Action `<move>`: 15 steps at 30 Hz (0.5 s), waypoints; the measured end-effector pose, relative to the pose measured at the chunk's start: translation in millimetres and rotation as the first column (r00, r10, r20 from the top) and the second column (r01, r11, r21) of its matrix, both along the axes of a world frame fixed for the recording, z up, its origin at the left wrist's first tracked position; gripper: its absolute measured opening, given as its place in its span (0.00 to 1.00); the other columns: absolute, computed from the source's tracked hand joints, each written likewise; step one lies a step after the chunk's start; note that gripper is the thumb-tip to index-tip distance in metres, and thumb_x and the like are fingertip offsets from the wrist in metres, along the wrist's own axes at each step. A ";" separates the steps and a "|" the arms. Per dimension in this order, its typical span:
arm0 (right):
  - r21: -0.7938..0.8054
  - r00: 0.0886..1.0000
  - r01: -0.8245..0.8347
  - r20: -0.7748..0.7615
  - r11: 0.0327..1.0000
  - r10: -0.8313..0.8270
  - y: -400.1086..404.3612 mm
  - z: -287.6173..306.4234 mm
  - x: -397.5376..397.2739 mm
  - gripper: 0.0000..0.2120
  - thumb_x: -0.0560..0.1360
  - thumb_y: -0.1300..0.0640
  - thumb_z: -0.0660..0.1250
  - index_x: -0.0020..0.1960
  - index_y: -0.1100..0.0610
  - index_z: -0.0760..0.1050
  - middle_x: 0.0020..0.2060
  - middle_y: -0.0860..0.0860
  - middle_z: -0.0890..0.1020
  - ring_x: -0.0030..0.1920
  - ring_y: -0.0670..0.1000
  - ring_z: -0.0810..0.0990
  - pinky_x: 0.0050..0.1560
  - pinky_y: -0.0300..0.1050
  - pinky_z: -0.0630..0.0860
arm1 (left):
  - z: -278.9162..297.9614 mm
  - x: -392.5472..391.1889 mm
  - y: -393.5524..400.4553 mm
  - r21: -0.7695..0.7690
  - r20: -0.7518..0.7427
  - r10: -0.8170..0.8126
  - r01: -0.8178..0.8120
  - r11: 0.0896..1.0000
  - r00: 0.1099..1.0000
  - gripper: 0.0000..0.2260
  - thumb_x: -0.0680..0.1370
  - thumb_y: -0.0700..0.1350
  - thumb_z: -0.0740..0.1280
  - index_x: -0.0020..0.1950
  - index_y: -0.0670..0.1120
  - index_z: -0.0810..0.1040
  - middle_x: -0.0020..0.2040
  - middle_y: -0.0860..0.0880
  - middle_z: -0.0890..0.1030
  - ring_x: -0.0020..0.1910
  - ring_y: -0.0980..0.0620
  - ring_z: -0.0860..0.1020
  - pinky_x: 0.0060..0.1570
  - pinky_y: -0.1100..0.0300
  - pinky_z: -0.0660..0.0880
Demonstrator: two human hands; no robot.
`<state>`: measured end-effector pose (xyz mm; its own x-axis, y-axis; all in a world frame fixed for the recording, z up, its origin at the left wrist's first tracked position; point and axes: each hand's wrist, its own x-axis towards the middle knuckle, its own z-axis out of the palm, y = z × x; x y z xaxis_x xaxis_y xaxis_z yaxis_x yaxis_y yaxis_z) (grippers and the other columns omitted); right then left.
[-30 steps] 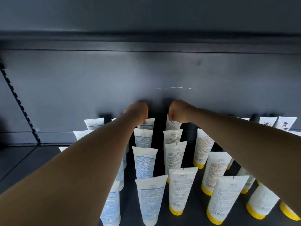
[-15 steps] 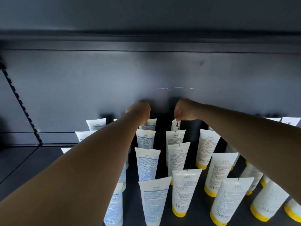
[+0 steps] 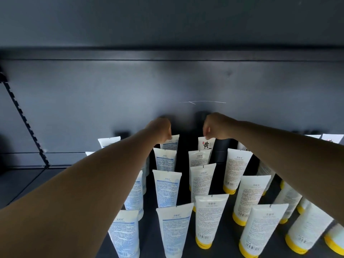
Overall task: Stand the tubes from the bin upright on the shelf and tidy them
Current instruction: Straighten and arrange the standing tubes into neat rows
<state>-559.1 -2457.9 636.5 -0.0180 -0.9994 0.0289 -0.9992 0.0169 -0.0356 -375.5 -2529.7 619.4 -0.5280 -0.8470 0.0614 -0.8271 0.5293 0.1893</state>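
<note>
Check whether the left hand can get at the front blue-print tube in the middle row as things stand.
Probably yes, once freed: the left hand grips a rear tube, and the front blue-print tube stands uncovered beside that forearm.

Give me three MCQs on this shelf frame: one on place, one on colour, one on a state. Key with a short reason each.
1. Where is the right hand?
A. at the front edge of the shelf
B. at the rearmost tube of a middle row, near the back panel
C. inside a bin

2. What colour are the caps on the tubes in the right-hand rows?
A. yellow
B. red
C. black

3. How do the tubes in the rows stand?
A. lying flat
B. stacked in a pile
C. upright on their caps

Key: B, the right hand sits over the black-lettered tube at the far end of its row, close to the back panel. A, the yellow caps show at the tube bottoms. C, the crimped ends point up, as on the front blue-print tube; the left hand pinches the rear blue-print tube.
</note>
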 end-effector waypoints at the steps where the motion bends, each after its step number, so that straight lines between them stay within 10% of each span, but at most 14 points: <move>1: -0.011 1.000 0.008 -0.003 1.000 -0.008 2.7 1.1 -3.7 0.07 0.71 0.62 0.71 0.49 0.62 0.83 0.48 0.56 0.84 0.52 0.55 0.81 0.55 0.43 0.74 | 0.0 -0.1 0.2 -0.007 -0.016 0.008 -0.008 1.000 1.000 0.11 0.77 0.42 0.67 0.56 0.39 0.81 0.56 0.41 0.82 0.57 0.43 0.78 0.58 0.55 0.73; 15: -0.022 0.998 0.058 0.021 0.998 -0.058 13.2 -2.6 -22.7 0.09 0.73 0.61 0.69 0.50 0.63 0.83 0.49 0.57 0.84 0.52 0.55 0.81 0.57 0.45 0.75 | 6.5 -9.0 7.3 -0.035 -0.016 0.006 -0.007 0.999 1.000 0.11 0.75 0.35 0.64 0.54 0.39 0.82 0.55 0.41 0.82 0.55 0.44 0.79 0.56 0.57 0.75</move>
<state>-581.8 -2444.8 633.9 -0.0769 -0.9957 0.0508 -0.9956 0.0740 -0.0568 -384.5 -2522.4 625.9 -0.5211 -0.8477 0.0992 -0.8276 0.5303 0.1840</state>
